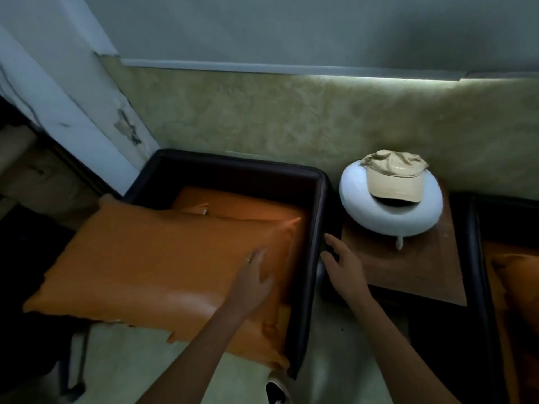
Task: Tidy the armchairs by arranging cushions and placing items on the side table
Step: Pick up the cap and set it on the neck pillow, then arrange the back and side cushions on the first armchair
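Observation:
A large orange cushion [151, 263] lies flat across the dark armchair [318, 217], overhanging its left side. A second orange cushion [233, 202] shows behind it on the seat. My left hand [256, 275] rests flat on the big cushion's right part, fingers spread. My right hand [341, 258] hovers open at the armchair's right arm, holding nothing. To the right, the wooden side table [408, 263] carries a white ring-shaped cushion [364, 211] with a beige cap [395, 177] on top.
A second dark armchair [478, 258] with an orange cushion [519, 287] stands at the far right. A mottled green wall runs behind. Pale floor and a shoe [275, 389] show at the bottom. Dark furniture sits at the left.

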A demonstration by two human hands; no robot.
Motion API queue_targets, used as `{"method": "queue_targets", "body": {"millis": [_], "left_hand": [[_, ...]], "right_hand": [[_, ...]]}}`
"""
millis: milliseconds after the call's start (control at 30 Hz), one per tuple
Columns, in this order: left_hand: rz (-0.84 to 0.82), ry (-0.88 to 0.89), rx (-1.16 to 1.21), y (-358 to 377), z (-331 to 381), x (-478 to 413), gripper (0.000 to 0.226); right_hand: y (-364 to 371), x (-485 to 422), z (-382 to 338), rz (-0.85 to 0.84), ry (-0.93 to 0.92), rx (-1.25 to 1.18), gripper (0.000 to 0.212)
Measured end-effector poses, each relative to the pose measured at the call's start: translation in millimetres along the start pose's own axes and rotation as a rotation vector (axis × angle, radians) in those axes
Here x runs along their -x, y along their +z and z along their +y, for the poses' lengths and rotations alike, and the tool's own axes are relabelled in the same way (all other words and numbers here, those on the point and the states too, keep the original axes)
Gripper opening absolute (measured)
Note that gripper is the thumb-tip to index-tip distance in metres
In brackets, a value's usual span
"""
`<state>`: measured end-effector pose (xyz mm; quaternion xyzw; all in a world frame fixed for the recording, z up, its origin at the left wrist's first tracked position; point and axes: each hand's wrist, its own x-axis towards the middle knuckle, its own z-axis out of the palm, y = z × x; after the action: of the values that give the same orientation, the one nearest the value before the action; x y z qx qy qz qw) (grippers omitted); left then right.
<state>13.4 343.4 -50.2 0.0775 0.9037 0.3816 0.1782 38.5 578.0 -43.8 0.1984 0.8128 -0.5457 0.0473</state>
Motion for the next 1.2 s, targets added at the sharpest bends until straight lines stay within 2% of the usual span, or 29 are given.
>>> {"method": "queue_targets", "body": {"millis": [300, 500, 567, 700, 867, 933, 1033, 1200], "left_hand": [[0.14, -0.105, 0.047, -163.3, -107.5, 54.0, 0.048], [0.086, -0.089, 0.125, -272.0, -203.7, 54.8, 0.047], [0.065, -0.089, 0.062, -303.5, -241.9, 56.5, 0.046], [0.031, -0.135, -0.098, -346.0, -316.7, 52.7, 0.058], [0.055, -0.25, -0.261, -370.0, -363.6, 52.3, 0.075], [0.057, -0.35, -0.202, -379.2, -384.0, 54.6, 0.088], [0.012, -0.409, -0.083, -385.3, -408.8, 61.6, 0.111], [-0.02, -0.481, 0.048, -384.9, -431.9, 79.0, 0.122]], "right_hand": [[119.5, 61.3, -41.8, -0.131, 0.02, -0.053, 0.047], [194.3, 76.1, -64.9, -0.016, 0.04, -0.031, 0.041], [214.4, 84.4, -64.5, 0.044, 0.051, -0.008, 0.039], [250.6, 95.2, -51.4, 0.095, 0.119, 0.089, 0.043], [272.4, 107.1, -16.8, 0.094, 0.129, 0.214, 0.069], [273.4, 111.7, -5.0, 0.092, 0.198, 0.242, 0.078], [272.5, 117.6, 10.8, 0.111, 0.268, 0.309, 0.089], [268.7, 126.5, 32.6, 0.017, 0.454, 0.425, 0.132]]}}
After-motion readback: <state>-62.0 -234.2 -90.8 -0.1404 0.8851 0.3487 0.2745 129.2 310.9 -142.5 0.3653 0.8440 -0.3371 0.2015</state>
